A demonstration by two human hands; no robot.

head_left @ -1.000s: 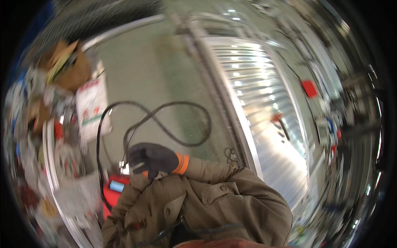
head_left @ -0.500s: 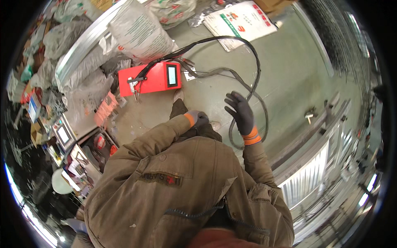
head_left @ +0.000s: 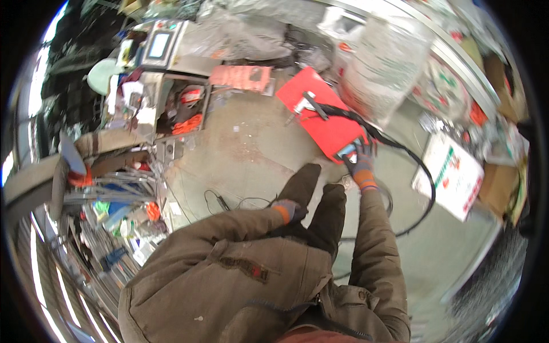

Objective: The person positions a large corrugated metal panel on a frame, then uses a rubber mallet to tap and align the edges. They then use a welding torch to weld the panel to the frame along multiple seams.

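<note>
A red box-shaped machine [head_left: 320, 106] stands on the floor ahead, with a small screen [head_left: 345, 152] on its near end. My right hand [head_left: 361, 163], in a dark glove with an orange cuff, reaches to that end. Its fingers are spread over the screen's edge and hide part of it; whether they press it I cannot tell. A metal fitting with a black handle [head_left: 311, 106] lies on the machine's top, joined to a thick black cable [head_left: 423, 166]. By my thigh, my left hand [head_left: 290, 210], gloved too, has its fingers curled; anything inside it is hidden.
Large plastic sacks [head_left: 383, 68] stand behind the machine. To the right lie a white printed bag [head_left: 449, 174] and a cardboard box [head_left: 496, 191]. At left are an open-sided cabinet [head_left: 183, 108], a control panel [head_left: 160, 44] and a cluttered rack [head_left: 114, 188]. A thin cord [head_left: 220, 200] crosses the floor.
My view has swung to the left, so the machine appears farther right. My right hand has gone from hanging above the floor beside the cable to the machine's screen end. The left stays by my thigh.
</note>
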